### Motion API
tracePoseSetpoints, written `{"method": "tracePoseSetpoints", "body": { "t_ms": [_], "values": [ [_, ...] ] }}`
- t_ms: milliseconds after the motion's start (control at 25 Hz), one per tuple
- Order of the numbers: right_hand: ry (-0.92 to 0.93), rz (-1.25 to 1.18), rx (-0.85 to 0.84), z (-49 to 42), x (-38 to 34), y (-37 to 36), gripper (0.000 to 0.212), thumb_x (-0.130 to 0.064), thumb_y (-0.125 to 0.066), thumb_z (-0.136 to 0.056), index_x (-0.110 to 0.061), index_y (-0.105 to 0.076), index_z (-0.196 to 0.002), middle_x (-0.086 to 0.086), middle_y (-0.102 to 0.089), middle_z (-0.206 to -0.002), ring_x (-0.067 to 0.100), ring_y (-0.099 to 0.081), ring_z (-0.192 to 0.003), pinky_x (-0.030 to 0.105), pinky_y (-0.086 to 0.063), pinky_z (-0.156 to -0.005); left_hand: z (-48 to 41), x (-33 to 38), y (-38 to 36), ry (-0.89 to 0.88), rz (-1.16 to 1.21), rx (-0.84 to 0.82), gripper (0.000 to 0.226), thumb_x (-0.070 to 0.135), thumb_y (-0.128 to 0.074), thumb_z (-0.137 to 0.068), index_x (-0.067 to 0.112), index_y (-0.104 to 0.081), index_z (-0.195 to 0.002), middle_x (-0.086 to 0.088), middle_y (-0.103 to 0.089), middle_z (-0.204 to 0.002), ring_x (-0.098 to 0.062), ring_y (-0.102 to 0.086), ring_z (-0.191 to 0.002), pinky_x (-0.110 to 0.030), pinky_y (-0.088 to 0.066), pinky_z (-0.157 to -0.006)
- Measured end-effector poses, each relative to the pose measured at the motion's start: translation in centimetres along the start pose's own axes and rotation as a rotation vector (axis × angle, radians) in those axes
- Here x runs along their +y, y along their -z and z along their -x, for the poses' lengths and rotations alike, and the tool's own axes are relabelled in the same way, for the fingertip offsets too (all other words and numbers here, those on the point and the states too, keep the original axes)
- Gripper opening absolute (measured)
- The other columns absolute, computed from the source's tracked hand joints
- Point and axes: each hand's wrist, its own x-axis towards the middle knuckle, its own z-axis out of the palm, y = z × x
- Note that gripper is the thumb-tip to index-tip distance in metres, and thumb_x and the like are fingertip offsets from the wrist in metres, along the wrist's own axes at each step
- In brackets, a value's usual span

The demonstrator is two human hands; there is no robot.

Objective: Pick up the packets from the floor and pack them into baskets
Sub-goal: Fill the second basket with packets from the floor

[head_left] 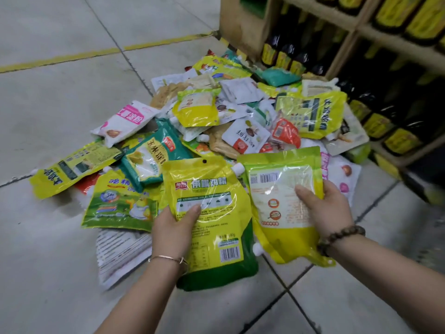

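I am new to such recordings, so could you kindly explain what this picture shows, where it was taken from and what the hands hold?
There is no machine here: a person wears a camera on the head, looking forward and down, so both arms entering from below are their own. The left hand grips a yellow pouch with a green base; the right hand grips a second yellow pouch. Beyond them a heap of packets lies on the tiled floor, beside a wooden shelf of dark bottles. No basket is in view.
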Motion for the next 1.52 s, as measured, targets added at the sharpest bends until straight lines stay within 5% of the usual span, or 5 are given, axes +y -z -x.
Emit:
{"method": "tracePoseSetpoints", "body": {
  "t_ms": [600,760,1000,1360,1520],
  "values": [
    [0.322,-0.066,0.249,0.3,-13.9,9.1,0.011,-0.025,-0.061,-0.091,-0.021,-0.059,-0.080,0.002,-0.069,-0.085,0.012,-0.067,-0.070,0.029,-0.057,-0.063,4.2,11.6,-5.4,-0.216,0.296,-0.059,0.026,0.041,-0.067,-0.079,0.016,-0.062,-0.075,-0.008,-0.067,-0.082,-0.029,-0.064,-0.082,-0.054,-0.052,-0.081],
    [0.341,-0.106,0.230,1.4,-16.4,12.1,0.009,-0.026,-0.060,-0.091,-0.020,-0.062,-0.085,0.005,-0.071,-0.088,0.023,-0.070,-0.079,0.040,-0.057,-0.071,6.6,13.6,-6.5,-0.215,0.372,-0.101,0.064,0.067,-0.059,-0.054,0.010,-0.061,-0.085,-0.020,-0.063,-0.086,-0.039,-0.062,-0.078,-0.064,-0.049,-0.080],
    [0.431,-0.210,0.270,2.2,-19.4,17.3,0.009,-0.024,-0.061,-0.090,-0.020,-0.062,-0.082,0.003,-0.071,-0.082,0.021,-0.070,-0.073,0.042,-0.059,-0.069,10.3,19.1,-9.2,-0.323,0.361,-0.187,0.024,0.043,-0.064,-0.077,0.019,-0.064,-0.073,-0.015,-0.064,-0.081,-0.033,-0.061,-0.081,-0.052,-0.051,-0.082],
    [0.451,-0.273,0.532,3.2,-19.8,31.7,0.012,-0.023,-0.062,-0.090,-0.016,-0.062,-0.080,0.001,-0.071,-0.073,0.017,-0.070,-0.067,0.039,-0.058,-0.065,16.4,27.8,-18.3,-0.484,0.318,-0.395,0.020,0.020,-0.059,-0.091,0.018,-0.063,-0.071,-0.008,-0.065,-0.075,-0.028,-0.061,-0.077,-0.057,-0.051,-0.080],
    [0.422,-0.217,0.658,3.4,-18.3,39.6,0.015,-0.021,-0.063,-0.089,-0.017,-0.061,-0.075,0.003,-0.070,-0.075,0.017,-0.069,-0.064,0.040,-0.059,-0.064,19.7,30.9,-24.0,-0.602,0.288,-0.513,0.040,0.039,-0.063,-0.077,0.001,-0.062,-0.090,-0.011,-0.060,-0.084,-0.024,-0.055,-0.076,-0.060,-0.049,-0.079]
  ]
}}
